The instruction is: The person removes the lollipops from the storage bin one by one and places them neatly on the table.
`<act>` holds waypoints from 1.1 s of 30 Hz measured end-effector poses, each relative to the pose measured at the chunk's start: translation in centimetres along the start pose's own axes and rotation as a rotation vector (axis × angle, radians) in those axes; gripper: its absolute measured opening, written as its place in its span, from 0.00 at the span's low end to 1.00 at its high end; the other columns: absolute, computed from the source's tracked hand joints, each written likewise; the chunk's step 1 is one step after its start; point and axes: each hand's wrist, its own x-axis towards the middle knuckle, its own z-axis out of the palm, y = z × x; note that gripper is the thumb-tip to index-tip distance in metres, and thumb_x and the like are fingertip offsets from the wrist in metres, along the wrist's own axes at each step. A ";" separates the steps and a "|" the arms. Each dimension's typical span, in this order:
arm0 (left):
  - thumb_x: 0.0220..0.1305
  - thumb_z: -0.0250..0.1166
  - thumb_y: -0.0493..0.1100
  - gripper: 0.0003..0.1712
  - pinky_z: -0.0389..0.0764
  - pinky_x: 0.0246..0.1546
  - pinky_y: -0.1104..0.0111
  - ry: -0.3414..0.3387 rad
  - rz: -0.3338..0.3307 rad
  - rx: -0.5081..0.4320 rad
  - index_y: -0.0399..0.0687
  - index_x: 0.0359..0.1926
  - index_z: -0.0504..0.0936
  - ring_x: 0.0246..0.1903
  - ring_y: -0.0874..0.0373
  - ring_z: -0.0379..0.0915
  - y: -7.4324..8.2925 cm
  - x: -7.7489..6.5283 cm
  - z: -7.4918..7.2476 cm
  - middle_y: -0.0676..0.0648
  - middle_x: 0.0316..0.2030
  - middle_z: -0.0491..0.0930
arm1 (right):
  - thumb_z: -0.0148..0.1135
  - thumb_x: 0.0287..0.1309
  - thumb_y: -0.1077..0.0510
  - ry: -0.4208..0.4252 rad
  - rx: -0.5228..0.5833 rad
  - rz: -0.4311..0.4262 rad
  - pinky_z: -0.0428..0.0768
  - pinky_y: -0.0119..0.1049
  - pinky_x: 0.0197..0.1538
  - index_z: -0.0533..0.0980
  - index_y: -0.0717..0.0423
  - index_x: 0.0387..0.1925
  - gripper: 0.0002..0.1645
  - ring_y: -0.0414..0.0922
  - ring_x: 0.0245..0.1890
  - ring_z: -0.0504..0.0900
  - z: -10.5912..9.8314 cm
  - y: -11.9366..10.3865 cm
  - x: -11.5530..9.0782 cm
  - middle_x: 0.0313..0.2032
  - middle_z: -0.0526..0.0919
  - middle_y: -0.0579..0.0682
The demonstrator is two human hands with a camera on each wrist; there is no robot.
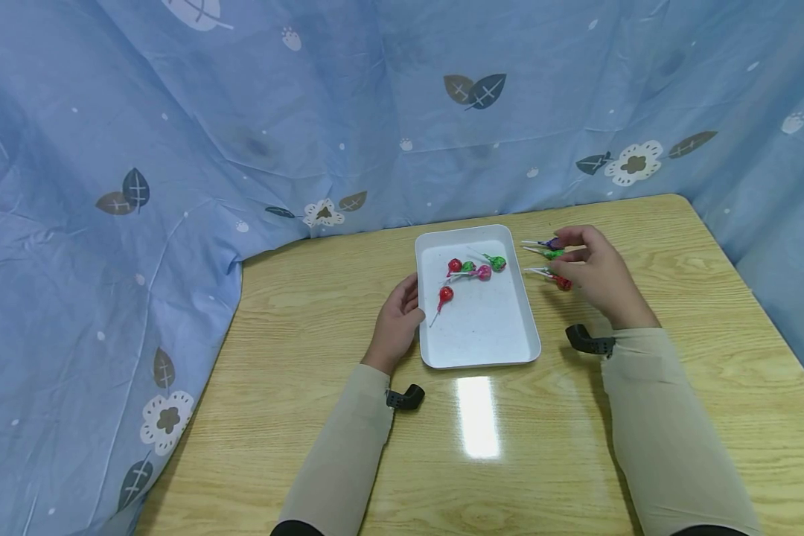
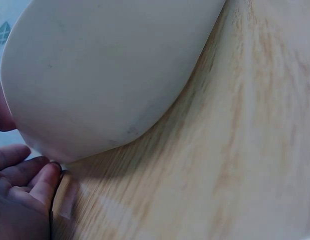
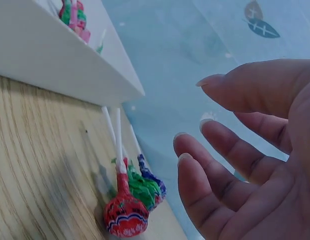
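A white tray (image 1: pixel 479 335) lies on the wooden table with several wrapped lollipops in it, among them a red lollipop (image 1: pixel 445 295), a pink lollipop (image 1: pixel 485 273) and a green lollipop (image 1: pixel 498 263). My left hand (image 1: pixel 397 324) holds the tray's left side, thumb at the rim and fingers (image 2: pixel 24 172) low by the outer wall. To the right of the tray, my right hand (image 1: pixel 596 275) is over more lollipops, thumb and fingers apart with nothing between them. Below it lie a red-wrapped lollipop (image 3: pixel 125 215), a green-wrapped lollipop (image 3: pixel 143 189) and a purple-blue lollipop (image 3: pixel 153 176), sticks toward the tray.
A blue curtain (image 1: pixel 388 134) with leaf and flower prints hangs behind the table (image 1: pixel 308 335) and down its left side. Black wrist bands with cameras sit on both sleeves. A bright light reflection (image 1: pixel 478 417) shows on the tabletop in front of the tray.
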 end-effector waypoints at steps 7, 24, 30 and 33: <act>0.68 0.53 0.27 0.43 0.73 0.71 0.63 0.002 -0.004 0.000 0.39 0.84 0.62 0.72 0.53 0.71 0.0 0.0 0.0 0.42 0.77 0.70 | 0.68 0.74 0.63 -0.017 0.056 -0.046 0.87 0.36 0.40 0.69 0.60 0.73 0.32 0.49 0.54 0.79 0.8 -0.3 0.0 0.66 0.75 0.61; 0.68 0.52 0.27 0.42 0.73 0.70 0.65 0.001 -0.004 -0.006 0.38 0.84 0.62 0.71 0.54 0.71 0.1 0.0 0.0 0.42 0.77 0.70 | 0.70 0.75 0.56 -0.077 0.070 -0.050 0.81 0.34 0.53 0.71 0.58 0.73 0.31 0.51 0.59 0.78 2.7 -1.8 -0.5 0.67 0.77 0.54; 0.69 0.53 0.27 0.42 0.74 0.70 0.64 -0.003 -0.003 -0.008 0.39 0.84 0.62 0.71 0.54 0.71 0.0 0.0 0.0 0.43 0.76 0.70 | 0.68 0.75 0.58 -0.105 0.089 -0.076 0.83 0.31 0.50 0.71 0.60 0.73 0.30 0.53 0.58 0.78 3.7 -1.8 -0.5 0.67 0.75 0.58; 0.69 0.53 0.27 0.42 0.74 0.70 0.64 -0.003 -0.002 -0.008 0.40 0.84 0.62 0.71 0.54 0.71 0.0 0.0 0.0 0.43 0.76 0.70 | 0.68 0.76 0.59 -0.129 0.103 -0.090 0.83 0.30 0.49 0.70 0.62 0.73 0.31 0.53 0.58 0.78 4.2 -1.7 -0.4 0.68 0.75 0.61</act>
